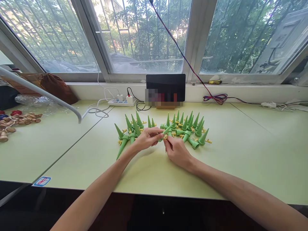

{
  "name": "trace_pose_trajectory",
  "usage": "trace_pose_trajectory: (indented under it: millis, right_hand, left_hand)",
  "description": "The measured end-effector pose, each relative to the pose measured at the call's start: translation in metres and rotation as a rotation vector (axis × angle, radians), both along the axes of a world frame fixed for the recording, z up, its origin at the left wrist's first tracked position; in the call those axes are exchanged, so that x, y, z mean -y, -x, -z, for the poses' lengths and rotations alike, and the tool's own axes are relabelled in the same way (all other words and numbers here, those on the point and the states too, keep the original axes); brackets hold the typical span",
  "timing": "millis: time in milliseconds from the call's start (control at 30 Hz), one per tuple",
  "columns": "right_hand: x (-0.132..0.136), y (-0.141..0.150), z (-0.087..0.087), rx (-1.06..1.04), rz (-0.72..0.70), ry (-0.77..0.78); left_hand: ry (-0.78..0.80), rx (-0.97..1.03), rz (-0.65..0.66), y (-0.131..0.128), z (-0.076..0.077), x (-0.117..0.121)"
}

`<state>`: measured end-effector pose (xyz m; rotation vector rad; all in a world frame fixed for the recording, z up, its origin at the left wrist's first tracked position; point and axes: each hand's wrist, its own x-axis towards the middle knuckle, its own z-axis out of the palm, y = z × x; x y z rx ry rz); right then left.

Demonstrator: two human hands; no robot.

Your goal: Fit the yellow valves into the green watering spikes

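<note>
My left hand (146, 140) is closed around a green plant watering spike (168, 129), whose pointed end tilts up to the right. Against the spike's base, my right hand (178, 152) pinches a small yellow valve (165, 137); whether the valve is seated in the spike is hidden by the fingers. Beyond the left hand stands a group of green spikes with yellow valves (127, 125), one lying with its tip toward me (122, 147). A second group of spikes (190, 123) spreads behind the right hand, several upright and some lying down.
A dark tablet (166, 86) on a wooden stand leans near the window. Left of it lies a white power strip (122, 102) with plugs and cables. Wooden pieces (21, 120) lie far left, below a white metal arm (43, 93). A yellow cutter (215, 82) rests on the sill.
</note>
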<state>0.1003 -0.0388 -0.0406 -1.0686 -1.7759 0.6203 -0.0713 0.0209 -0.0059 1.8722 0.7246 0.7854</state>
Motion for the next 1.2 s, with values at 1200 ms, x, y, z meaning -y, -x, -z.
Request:
trace_pose_trajectory:
  millis: [1200]
  right_hand:
    - [-0.011, -0.005, -0.003, -0.654, -0.427, 0.75]
  left_hand:
    - [0.022, 0.008, 0.039, 0.001, 0.006, -0.005]
